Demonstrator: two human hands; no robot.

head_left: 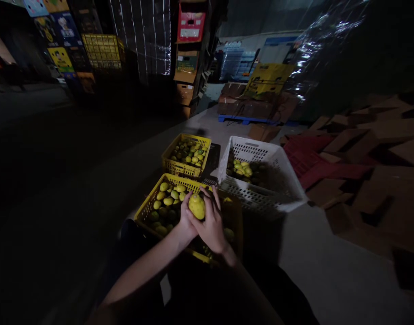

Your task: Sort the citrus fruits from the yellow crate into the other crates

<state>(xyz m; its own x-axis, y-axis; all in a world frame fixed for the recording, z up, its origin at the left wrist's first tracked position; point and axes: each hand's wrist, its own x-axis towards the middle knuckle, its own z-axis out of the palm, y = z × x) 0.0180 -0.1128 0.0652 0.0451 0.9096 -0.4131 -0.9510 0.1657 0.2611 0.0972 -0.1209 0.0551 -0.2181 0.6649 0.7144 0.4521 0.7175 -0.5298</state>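
A yellow lemon (197,207) is held between my two hands above the near yellow crate (147,199). My left hand (187,220) cups it from the left side. Around its right side curl the fingers of my right hand (211,225). Below them the crate holds many yellow and greenish lemons (168,201), and my forearms and hands hide part of these. Just behind stands a second yellow crate (181,169) of lemons. To the right is a white crate (264,195) with a smaller heap of lemons (241,168) at its left part.
Flattened and folded cardboard boxes (379,194) pile up on the right, with a red crate (315,158) among them. A blue pallet (245,119) carries cartons at the back. Stacked boxes (186,65) and wrapped goods rise behind. The left side is very dark.
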